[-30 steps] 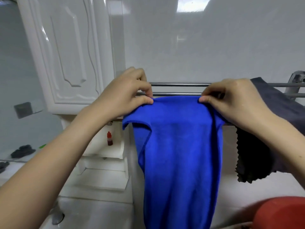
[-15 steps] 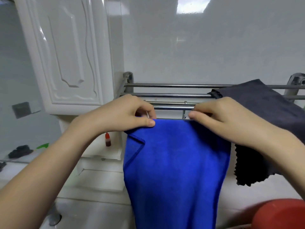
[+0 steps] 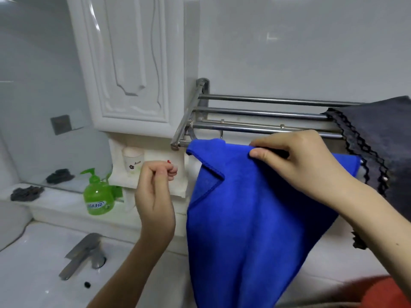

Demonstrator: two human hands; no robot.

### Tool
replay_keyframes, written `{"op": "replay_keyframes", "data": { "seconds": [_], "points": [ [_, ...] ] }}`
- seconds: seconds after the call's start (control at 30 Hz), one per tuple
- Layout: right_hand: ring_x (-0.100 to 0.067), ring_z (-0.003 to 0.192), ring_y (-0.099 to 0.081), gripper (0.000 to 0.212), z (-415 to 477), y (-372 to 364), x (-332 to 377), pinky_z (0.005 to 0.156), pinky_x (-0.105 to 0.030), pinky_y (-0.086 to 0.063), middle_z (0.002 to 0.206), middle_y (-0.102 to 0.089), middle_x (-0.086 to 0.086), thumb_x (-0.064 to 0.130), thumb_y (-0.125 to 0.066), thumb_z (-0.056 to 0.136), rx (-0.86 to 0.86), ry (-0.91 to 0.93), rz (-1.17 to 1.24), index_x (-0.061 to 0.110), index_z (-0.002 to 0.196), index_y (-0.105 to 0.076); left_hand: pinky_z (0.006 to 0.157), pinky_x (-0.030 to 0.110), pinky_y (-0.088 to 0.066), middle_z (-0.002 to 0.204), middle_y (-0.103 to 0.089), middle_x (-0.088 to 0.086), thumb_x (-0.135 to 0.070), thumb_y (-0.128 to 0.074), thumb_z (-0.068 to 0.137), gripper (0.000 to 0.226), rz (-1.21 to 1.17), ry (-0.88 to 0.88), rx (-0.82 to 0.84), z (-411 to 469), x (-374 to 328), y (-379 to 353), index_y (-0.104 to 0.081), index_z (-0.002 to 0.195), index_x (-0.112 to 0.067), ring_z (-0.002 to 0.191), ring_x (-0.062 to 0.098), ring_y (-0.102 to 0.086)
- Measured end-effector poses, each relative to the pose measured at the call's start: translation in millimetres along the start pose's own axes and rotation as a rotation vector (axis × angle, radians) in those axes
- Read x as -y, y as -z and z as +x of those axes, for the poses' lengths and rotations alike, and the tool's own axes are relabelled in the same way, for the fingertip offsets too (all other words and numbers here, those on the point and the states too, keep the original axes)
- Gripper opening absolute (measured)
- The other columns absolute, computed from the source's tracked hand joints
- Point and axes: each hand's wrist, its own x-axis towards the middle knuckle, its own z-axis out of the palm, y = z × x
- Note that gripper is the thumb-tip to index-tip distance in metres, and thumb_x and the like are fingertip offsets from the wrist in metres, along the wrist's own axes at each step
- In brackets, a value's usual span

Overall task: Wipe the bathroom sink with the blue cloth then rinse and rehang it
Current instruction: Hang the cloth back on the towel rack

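The blue cloth (image 3: 251,223) hangs over the front bar of the steel towel rack (image 3: 255,112), its body falling straight down and one corner folded over at the left. My right hand (image 3: 298,161) pinches the cloth's top edge at the bar. My left hand (image 3: 155,190) is off the cloth, to its left, with fingers loosely curled and nothing in them. The white sink (image 3: 33,274) lies at the lower left.
A dark grey cloth (image 3: 378,138) with a zigzag edge hangs on the rack's right end. A grey faucet (image 3: 82,252), a green soap bottle (image 3: 99,194), a cup (image 3: 132,161) on a shelf and a white cabinet (image 3: 131,63) stand left. A red object (image 3: 382,292) sits at bottom right.
My left hand let go of the cloth's top edge and dropped away to the left. The cloth now rests lower on the front bar, held by the right hand alone.
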Motion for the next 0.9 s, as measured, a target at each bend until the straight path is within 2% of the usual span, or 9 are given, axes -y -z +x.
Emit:
{"op": "replay_keyframes", "data": {
  "seconds": [0.07, 0.13, 0.23, 0.33, 0.4, 0.47, 0.57, 0.77, 0.9],
  "points": [
    [-0.028, 0.075, -0.065, 0.022, -0.6, -0.8, 0.6, 0.07, -0.04, -0.045, 0.079, -0.072, -0.006, 0.029, -0.061, 0.095, -0.008, -0.01, 0.013, 0.01, 0.088, -0.072, 0.079, 0.025, -0.052, 0.088, -0.07, 0.0, -0.007, -0.044, 0.101, 0.024, 0.027, 0.157, 0.101, -0.8, 12.2, -2.7, -0.065, 0.09, -0.013, 0.088, 0.017, -0.066],
    [-0.026, 0.074, -0.065, 0.02, -0.8, -0.1, 1.4, 0.071, -0.038, -0.044, 0.079, -0.072, -0.004, 0.027, -0.062, 0.095, -0.018, -0.025, 0.034, 0.011, 0.089, -0.072, 0.074, 0.023, -0.052, 0.087, -0.073, -0.003, -0.012, -0.05, 0.1, 0.021, 0.018, 0.422, 0.331, 9.8, 8.7, -12.6, -0.07, 0.095, -0.016, 0.086, 0.014, -0.068],
    [-0.026, 0.075, -0.065, 0.021, -0.4, 1.3, 1.2, 0.072, -0.038, -0.044, 0.08, -0.072, -0.005, 0.029, -0.062, 0.094, -0.012, -0.044, 0.031, 0.012, 0.089, -0.072, 0.056, 0.017, -0.047, 0.063, -0.065, -0.013, -0.015, -0.052, 0.099, 0.017, -0.256, 0.768, 0.572, 15.4, -5.9, -34.8, -0.063, 0.087, -0.018, 0.06, 0.003, -0.06],
    [-0.026, 0.074, -0.064, 0.02, -0.6, 2.0, 2.3, 0.072, -0.036, -0.044, 0.079, -0.072, -0.003, 0.029, -0.062, 0.094, -0.007, -0.063, 0.04, 0.013, 0.09, -0.073, 0.061, 0.02, -0.049, 0.075, -0.067, -0.006, -0.01, -0.061, 0.091, 0.008, -0.483, 0.747, 0.582, 11.5, -8.2, -52.0, -0.061, 0.099, -0.011, 0.066, 0.005, -0.062],
    [-0.025, 0.074, -0.064, 0.018, -0.2, 2.8, 4.2, 0.073, -0.034, -0.044, 0.079, -0.072, -0.001, 0.029, -0.063, 0.093, 0.001, -0.081, 0.049, 0.014, 0.09, -0.074, 0.062, 0.023, -0.049, 0.075, -0.066, -0.002, -0.005, -0.06, 0.092, 0.004, -0.508, 0.731, 0.496, 11.0, -6.1, -58.5, -0.063, 0.093, -0.009, 0.067, 0.009, -0.06],
    [-0.023, 0.075, -0.064, 0.017, 0.2, 4.7, 5.7, 0.074, -0.032, -0.044, 0.081, -0.073, 0.001, 0.029, -0.063, 0.093, 0.009, -0.104, 0.064, 0.016, 0.091, -0.074, 0.058, 0.024, -0.046, 0.067, -0.062, -0.002, -0.006, -0.055, 0.096, 0.018, -0.47, 0.781, 0.377, 11.0, -5.8, -63.7, -0.06, 0.08, -0.011, 0.059, 0.01, -0.055],
    [-0.021, 0.077, -0.064, 0.017, -0.3, 5.6, 6.8, 0.075, -0.034, -0.045, 0.082, -0.073, 0.003, 0.03, -0.062, 0.094, 0.022, -0.124, 0.074, 0.018, 0.091, -0.074, 0.063, 0.028, -0.049, 0.076, -0.064, 0.007, -0.016, -0.052, 0.099, 0.018, -0.587, 0.893, 0.329, 7.6, -1.3, -58.9, -0.064, 0.086, -0.01, 0.063, 0.014, -0.06],
    [-0.016, 0.084, -0.062, 0.017, -8.6, 1.4, 12.5, 0.073, -0.04, -0.05, 0.091, -0.07, 0.008, 0.033, -0.055, 0.098, -0.016, -0.109, -0.084, 0.023, 0.099, -0.068, 0.064, 0.023, -0.057, 0.09, -0.075, 0.005, -0.005, -0.052, 0.098, 0.018, -0.501, 0.767, 0.388, -18.2, 2.6, -40.7, -0.068, 0.107, -0.007, 0.077, 0.015, -0.072],
    [-0.025, 0.083, -0.061, 0.026, -21.5, -10.4, 7.8, 0.068, -0.037, -0.05, 0.09, -0.069, 0.002, 0.037, -0.053, 0.095, -0.177, -0.075, -0.306, 0.018, 0.104, -0.068, 0.066, 0.026, -0.059, 0.088, -0.073, 0.008, -0.001, -0.053, 0.097, 0.02, -0.438, 0.697, 0.377, -26.6, 4.0, -36.6, -0.072, 0.097, -0.006, 0.077, 0.018, -0.069]
  ]
}}
